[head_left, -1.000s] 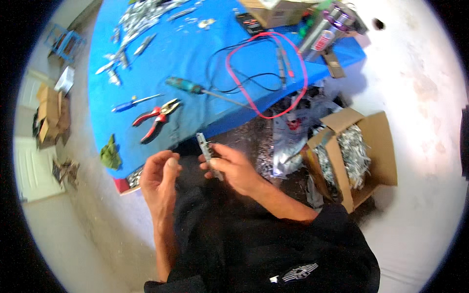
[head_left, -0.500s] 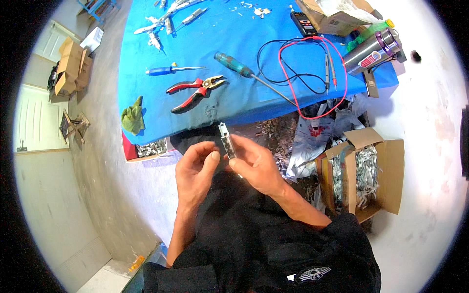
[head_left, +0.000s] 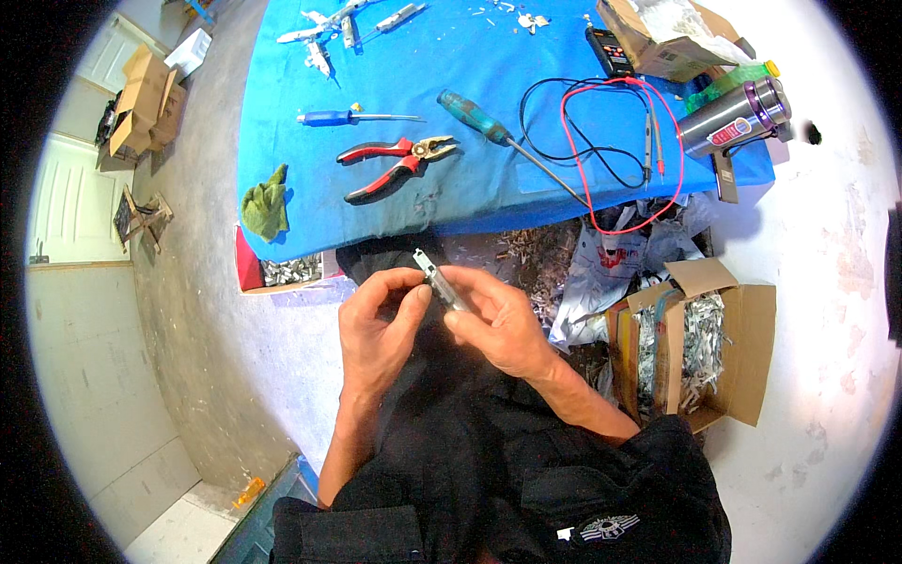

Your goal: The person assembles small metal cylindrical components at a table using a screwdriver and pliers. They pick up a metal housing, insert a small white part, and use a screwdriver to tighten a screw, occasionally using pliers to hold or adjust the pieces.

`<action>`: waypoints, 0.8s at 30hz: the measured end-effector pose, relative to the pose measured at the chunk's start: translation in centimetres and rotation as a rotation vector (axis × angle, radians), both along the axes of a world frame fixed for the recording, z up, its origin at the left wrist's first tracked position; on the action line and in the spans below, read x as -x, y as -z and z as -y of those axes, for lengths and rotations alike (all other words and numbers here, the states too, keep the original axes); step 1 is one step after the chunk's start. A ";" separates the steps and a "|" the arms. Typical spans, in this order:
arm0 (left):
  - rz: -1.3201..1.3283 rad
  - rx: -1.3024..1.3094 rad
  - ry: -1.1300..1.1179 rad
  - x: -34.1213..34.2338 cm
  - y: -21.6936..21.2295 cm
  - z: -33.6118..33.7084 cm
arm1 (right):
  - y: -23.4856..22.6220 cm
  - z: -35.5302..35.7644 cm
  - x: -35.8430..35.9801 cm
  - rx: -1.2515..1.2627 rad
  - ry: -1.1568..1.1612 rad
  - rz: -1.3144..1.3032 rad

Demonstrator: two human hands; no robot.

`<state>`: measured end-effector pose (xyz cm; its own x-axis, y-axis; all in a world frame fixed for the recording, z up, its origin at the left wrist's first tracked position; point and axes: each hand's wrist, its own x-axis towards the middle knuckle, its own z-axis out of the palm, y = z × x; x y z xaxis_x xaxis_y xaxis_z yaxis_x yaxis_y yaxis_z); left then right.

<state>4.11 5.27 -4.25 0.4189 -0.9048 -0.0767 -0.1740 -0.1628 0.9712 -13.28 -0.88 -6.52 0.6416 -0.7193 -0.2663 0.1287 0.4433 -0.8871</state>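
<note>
Our right hand [head_left: 500,324] pinches a slim metal part [head_left: 438,280]; whether our left hand [head_left: 379,324] does, we cannot tell. A cardboard box [head_left: 752,348] holds silvery strips [head_left: 703,348]; a red-sided box [head_left: 248,264], metal pieces [head_left: 291,272].

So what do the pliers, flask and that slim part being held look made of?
Slim part: probably metal, judging by its silvery-grey look. Pliers: seemingly metal jaws, which shine; smooth coloured handles, plastic or rubber. Flask: likely steel, given its grey sheen.

The slim part [head_left: 441,282] looks metallic, the tablecloth [head_left: 489,179] matt.
</note>
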 end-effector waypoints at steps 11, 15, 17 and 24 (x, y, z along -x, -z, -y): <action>-0.254 -0.062 0.089 -2.0 0.0 0.2 | 0.0 0.8 0.5 -0.299 -0.154 0.129; -0.253 -0.055 0.114 -1.7 -0.1 0.4 | 1.0 0.8 0.5 -0.318 -0.098 0.122; -0.261 -0.057 0.091 -1.2 -0.1 0.3 | 1.2 0.6 0.3 -0.313 -0.051 0.099; -0.371 -0.034 -0.002 -0.9 0.5 -0.2 | 1.4 0.9 0.5 -0.358 0.090 0.137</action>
